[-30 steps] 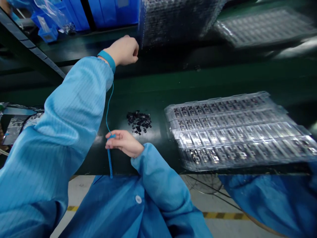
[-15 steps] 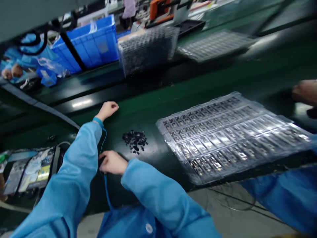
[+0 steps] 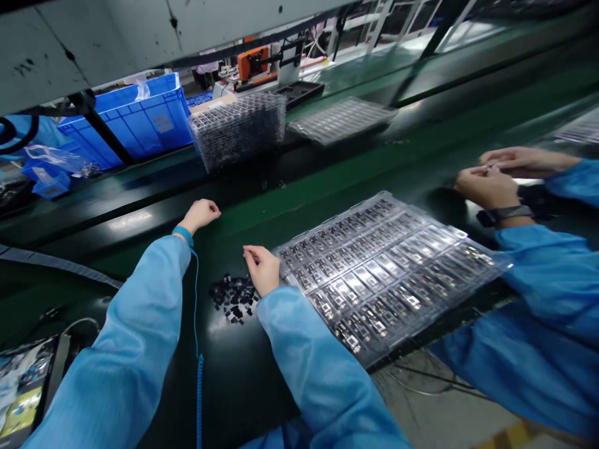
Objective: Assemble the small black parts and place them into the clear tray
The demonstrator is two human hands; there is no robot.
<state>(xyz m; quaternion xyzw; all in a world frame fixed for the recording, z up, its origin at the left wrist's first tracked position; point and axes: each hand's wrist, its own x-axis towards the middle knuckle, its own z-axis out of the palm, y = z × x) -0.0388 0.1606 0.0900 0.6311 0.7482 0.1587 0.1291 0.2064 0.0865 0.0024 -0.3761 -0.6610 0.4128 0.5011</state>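
My left hand (image 3: 200,214) rests on the dark green belt (image 3: 327,181) as a loose fist, with a blue wrist strap (image 3: 183,234) and its coiled blue cord (image 3: 197,349) hanging from the wrist. My right hand (image 3: 262,268) lies just past a small heap of black parts (image 3: 230,298), fingers curled with the tips pinched together; whether they hold anything I cannot see. Right beside this hand is the left edge of a clear plastic tray (image 3: 388,268) with rows of small parts.
A co-worker's two hands (image 3: 496,178) in blue sleeves work together at the right. Farther back stand a stack of clear trays (image 3: 238,128), a flat tray (image 3: 341,118) and a blue crate (image 3: 135,121). Packets (image 3: 19,386) lie at the lower left.
My right hand let go of the blue cord and moved up and right, past the heap, to the tray's edge. My view rose, bringing the co-worker's hands into sight.
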